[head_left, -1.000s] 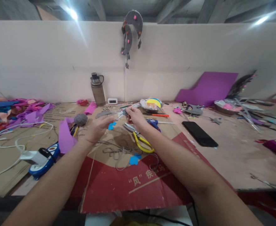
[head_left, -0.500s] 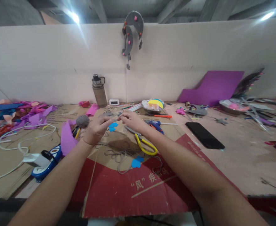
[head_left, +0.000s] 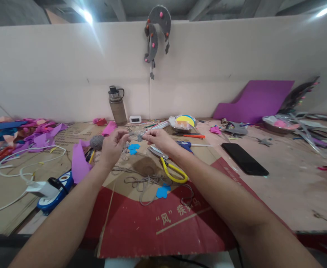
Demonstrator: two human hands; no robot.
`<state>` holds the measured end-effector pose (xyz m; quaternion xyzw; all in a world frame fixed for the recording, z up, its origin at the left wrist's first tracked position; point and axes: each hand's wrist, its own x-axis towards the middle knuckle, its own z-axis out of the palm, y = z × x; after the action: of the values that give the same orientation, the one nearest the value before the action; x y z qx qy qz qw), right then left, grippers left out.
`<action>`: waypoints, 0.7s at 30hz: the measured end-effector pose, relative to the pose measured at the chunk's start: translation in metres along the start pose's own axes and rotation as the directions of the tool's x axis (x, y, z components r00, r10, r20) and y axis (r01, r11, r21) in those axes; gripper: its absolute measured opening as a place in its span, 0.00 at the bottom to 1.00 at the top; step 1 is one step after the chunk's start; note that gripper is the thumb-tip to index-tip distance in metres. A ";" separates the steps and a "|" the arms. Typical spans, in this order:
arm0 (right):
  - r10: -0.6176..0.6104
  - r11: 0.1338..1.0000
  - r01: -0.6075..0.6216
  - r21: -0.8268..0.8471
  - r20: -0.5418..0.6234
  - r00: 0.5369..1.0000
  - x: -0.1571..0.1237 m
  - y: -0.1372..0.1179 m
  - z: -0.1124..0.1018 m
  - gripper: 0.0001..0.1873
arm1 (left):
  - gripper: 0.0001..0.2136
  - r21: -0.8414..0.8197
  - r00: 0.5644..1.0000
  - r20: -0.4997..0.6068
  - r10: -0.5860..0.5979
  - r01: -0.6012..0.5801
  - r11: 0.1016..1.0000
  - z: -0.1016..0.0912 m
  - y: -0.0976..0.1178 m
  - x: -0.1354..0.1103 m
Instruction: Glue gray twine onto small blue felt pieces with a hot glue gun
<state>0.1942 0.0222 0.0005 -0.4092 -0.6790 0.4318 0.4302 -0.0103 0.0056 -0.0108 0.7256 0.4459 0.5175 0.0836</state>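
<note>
The left hand (head_left: 112, 147), left of the yellow-handled scissors (head_left: 173, 174), and right hand (head_left: 160, 140), beyond them, have fingers nearly together; whatever they hold is unclear.

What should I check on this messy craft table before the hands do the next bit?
1. Yellow-handled metal scissors out of both hands: ok, lying down.
2. Thin grey yarn untangled: not ok, it's in messy loops.
3. Flat black rectangular phone away from the yarn: ok.
4. Bare left hand holding something: cannot tell, too small and blurry.
5. Bare right hand gripping something firmly: cannot tell, also blurry.
</note>
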 end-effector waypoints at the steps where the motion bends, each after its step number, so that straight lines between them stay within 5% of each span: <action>1: -0.005 1.000 0.005 -0.026 -0.006 1.000 0.000 -0.001 -0.001 0.18 | 0.13 -0.040 0.997 0.049 -0.055 0.057 0.998 0.001 0.001 0.001; 5: -0.033 0.994 0.032 -0.105 -0.006 0.999 0.000 0.000 -0.001 0.16 | 0.14 -0.082 0.967 0.196 -0.162 0.180 0.980 0.001 0.006 0.002; 16: -0.136 0.967 0.143 -0.210 0.047 0.990 0.001 0.003 0.002 0.11 | 0.13 -0.163 0.901 0.312 -0.300 0.362 0.918 0.000 0.019 0.003; 21: -0.169 0.973 0.155 -0.172 -0.067 0.983 0.004 0.008 0.000 0.12 | 0.14 -0.377 0.850 0.335 -0.408 0.517 0.769 0.002 0.015 0.003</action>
<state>0.1945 0.0280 -0.0058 -0.4041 -0.7258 0.3199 0.4557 0.0004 0.0001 -0.0007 0.6076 0.4655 0.4808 0.4277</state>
